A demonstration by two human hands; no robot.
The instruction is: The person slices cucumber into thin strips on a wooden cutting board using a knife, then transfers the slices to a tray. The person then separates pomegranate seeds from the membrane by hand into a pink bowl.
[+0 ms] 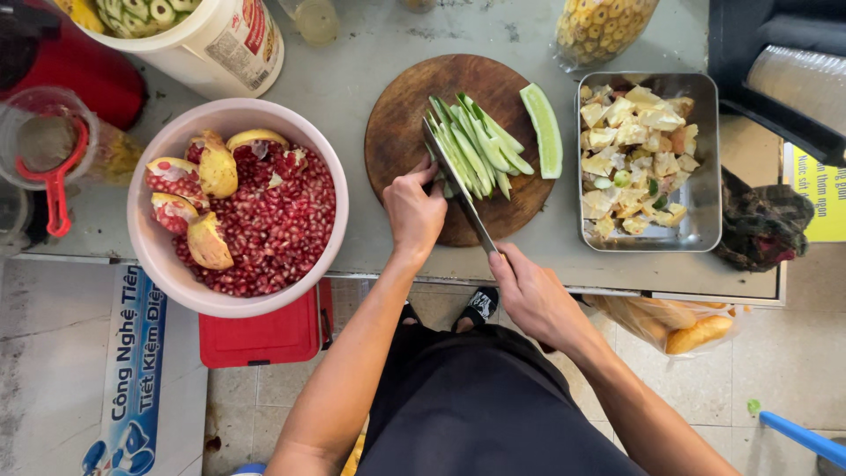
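Green cucumber strips [476, 150] lengthwise up-left

Grey counter [370, 97], round wooden board [401, 115], pink bowl [145, 238], steel tray [705, 159], white tub [220, 44]

Pink bowl [148, 256] of pomegranate seeds and pieces sits at table [370, 97] front edge. Behind bowl: white tub [225, 48]. Left of bowl: red-handled jug [44, 141]. Far right of bowl: steel tray [705, 159] of yellow scraps; beyond it, dark cloth [762, 225].
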